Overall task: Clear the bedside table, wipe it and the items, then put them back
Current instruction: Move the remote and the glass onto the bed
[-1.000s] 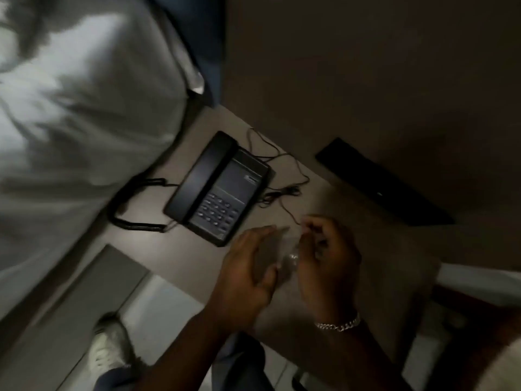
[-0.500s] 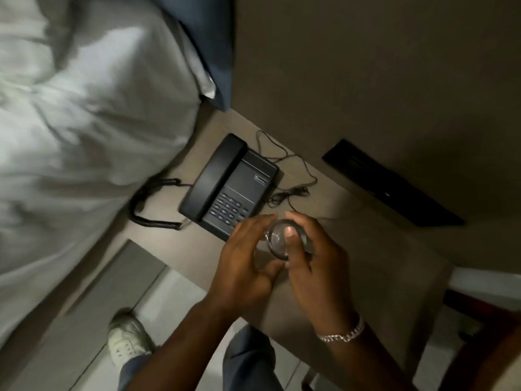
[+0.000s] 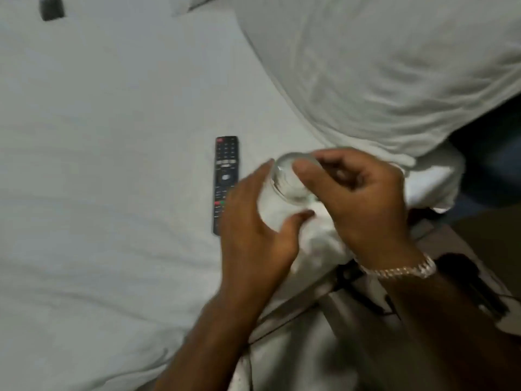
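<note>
A clear drinking glass hangs over the white bed sheet, tilted with its round end facing me. My right hand grips it from the right, thumb across the end. My left hand cups the glass from the left with its fingers spread; I cannot tell how firmly it holds. A black TV remote lies flat on the sheet just left of my left hand. The black telephone shows only as a dark edge on the bedside table at the lower right, mostly behind my right forearm.
A large white pillow fills the upper right. A small dark object lies on the sheet at the top left. A black cord runs along the bed's edge below my right wrist.
The view has swung from the bedside table to the bed. Both hands have carried the glass left, away from the table and over the sheet beside the remote.
</note>
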The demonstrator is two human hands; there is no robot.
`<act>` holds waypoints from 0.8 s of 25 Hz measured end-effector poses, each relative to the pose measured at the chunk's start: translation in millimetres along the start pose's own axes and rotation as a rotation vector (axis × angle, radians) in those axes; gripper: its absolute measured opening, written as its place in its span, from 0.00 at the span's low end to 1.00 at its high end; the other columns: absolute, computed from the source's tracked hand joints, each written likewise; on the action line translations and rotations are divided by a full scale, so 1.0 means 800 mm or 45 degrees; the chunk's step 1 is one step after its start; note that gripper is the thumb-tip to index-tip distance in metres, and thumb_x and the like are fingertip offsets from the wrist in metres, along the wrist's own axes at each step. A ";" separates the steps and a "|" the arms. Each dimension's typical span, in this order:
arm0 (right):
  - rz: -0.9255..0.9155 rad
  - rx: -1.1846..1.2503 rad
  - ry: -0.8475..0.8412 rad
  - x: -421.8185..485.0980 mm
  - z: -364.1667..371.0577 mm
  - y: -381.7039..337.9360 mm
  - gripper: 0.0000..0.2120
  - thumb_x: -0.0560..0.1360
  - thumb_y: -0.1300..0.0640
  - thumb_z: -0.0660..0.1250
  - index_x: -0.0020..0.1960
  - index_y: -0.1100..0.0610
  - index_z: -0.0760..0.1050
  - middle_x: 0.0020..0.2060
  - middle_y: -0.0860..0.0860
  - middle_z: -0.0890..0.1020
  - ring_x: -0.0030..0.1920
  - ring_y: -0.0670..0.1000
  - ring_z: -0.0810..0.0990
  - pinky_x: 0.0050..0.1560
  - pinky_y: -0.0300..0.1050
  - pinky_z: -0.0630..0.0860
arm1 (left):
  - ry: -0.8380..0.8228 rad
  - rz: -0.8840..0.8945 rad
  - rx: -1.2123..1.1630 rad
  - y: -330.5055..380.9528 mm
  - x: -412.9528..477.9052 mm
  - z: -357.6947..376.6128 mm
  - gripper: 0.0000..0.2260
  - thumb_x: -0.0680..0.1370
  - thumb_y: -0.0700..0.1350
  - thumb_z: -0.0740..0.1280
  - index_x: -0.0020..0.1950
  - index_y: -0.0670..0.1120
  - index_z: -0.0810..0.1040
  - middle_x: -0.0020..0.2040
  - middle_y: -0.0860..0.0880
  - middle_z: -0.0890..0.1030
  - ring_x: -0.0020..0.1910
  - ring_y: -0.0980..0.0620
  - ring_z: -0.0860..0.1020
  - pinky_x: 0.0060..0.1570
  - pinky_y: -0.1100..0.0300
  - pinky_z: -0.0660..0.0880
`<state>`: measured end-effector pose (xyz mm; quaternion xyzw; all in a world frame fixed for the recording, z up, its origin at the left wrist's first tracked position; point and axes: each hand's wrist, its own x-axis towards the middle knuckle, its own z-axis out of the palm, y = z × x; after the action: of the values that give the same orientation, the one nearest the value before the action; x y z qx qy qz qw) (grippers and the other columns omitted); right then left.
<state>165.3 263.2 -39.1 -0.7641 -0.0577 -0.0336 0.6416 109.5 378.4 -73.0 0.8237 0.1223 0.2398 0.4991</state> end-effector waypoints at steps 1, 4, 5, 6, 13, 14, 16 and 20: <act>-0.016 0.013 -0.050 0.012 0.048 -0.005 0.09 0.69 0.50 0.75 0.45 0.55 0.83 0.38 0.49 0.87 0.41 0.47 0.86 0.45 0.47 0.83 | 0.059 -0.039 0.020 -0.018 0.025 -0.031 0.28 0.64 0.51 0.78 0.63 0.56 0.76 0.58 0.59 0.82 0.57 0.59 0.80 0.58 0.56 0.78; -0.037 -0.014 -0.133 0.039 0.159 -0.002 0.10 0.70 0.50 0.75 0.45 0.56 0.83 0.38 0.50 0.87 0.41 0.48 0.86 0.46 0.53 0.84 | 0.157 -0.106 0.006 -0.073 0.080 -0.091 0.25 0.66 0.45 0.77 0.60 0.60 0.76 0.51 0.67 0.80 0.54 0.67 0.78 0.54 0.66 0.77; -0.017 -0.037 -0.146 0.043 0.186 0.005 0.10 0.70 0.49 0.74 0.45 0.55 0.83 0.38 0.49 0.87 0.41 0.47 0.86 0.46 0.53 0.84 | 0.174 -0.149 -0.009 -0.092 0.090 -0.101 0.25 0.66 0.44 0.77 0.60 0.58 0.76 0.51 0.66 0.80 0.53 0.69 0.78 0.53 0.70 0.76; 0.005 -0.074 -0.165 0.045 0.209 0.013 0.10 0.70 0.48 0.74 0.44 0.54 0.83 0.38 0.48 0.87 0.41 0.46 0.85 0.47 0.52 0.83 | 0.177 -0.221 -0.036 -0.112 0.095 -0.107 0.24 0.66 0.44 0.78 0.60 0.55 0.77 0.51 0.64 0.81 0.53 0.67 0.79 0.53 0.70 0.76; 0.207 -0.227 -0.206 0.059 0.249 0.034 0.15 0.67 0.41 0.74 0.43 0.52 0.83 0.37 0.46 0.86 0.37 0.44 0.83 0.47 0.49 0.83 | 0.085 -0.516 -0.011 -0.154 0.103 -0.110 0.31 0.67 0.48 0.79 0.68 0.49 0.73 0.62 0.52 0.80 0.60 0.56 0.78 0.63 0.54 0.76; 0.238 -0.214 -0.194 0.059 0.238 0.031 0.17 0.67 0.39 0.73 0.43 0.52 0.83 0.38 0.46 0.86 0.37 0.45 0.83 0.48 0.50 0.83 | 0.116 -0.543 0.016 -0.145 0.101 -0.107 0.34 0.68 0.48 0.78 0.71 0.49 0.69 0.66 0.51 0.78 0.63 0.54 0.76 0.65 0.52 0.75; 0.299 -0.114 -0.105 0.054 0.196 0.034 0.19 0.67 0.36 0.71 0.42 0.52 0.82 0.38 0.46 0.86 0.40 0.47 0.84 0.49 0.53 0.83 | 0.236 -0.623 0.043 -0.121 0.084 -0.094 0.38 0.70 0.47 0.77 0.75 0.49 0.62 0.72 0.48 0.73 0.69 0.51 0.72 0.68 0.51 0.71; 0.392 0.043 0.205 0.013 0.066 0.085 0.12 0.69 0.44 0.72 0.38 0.53 0.80 0.36 0.52 0.85 0.41 0.56 0.85 0.47 0.58 0.83 | 0.486 -0.595 -0.049 -0.072 -0.005 -0.036 0.27 0.74 0.43 0.70 0.71 0.47 0.66 0.67 0.50 0.74 0.63 0.57 0.73 0.67 0.51 0.73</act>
<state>183.0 303.9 -113.7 -0.7479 0.1110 0.0050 0.6544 93.5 425.7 -113.8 0.7038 0.3955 0.2713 0.5241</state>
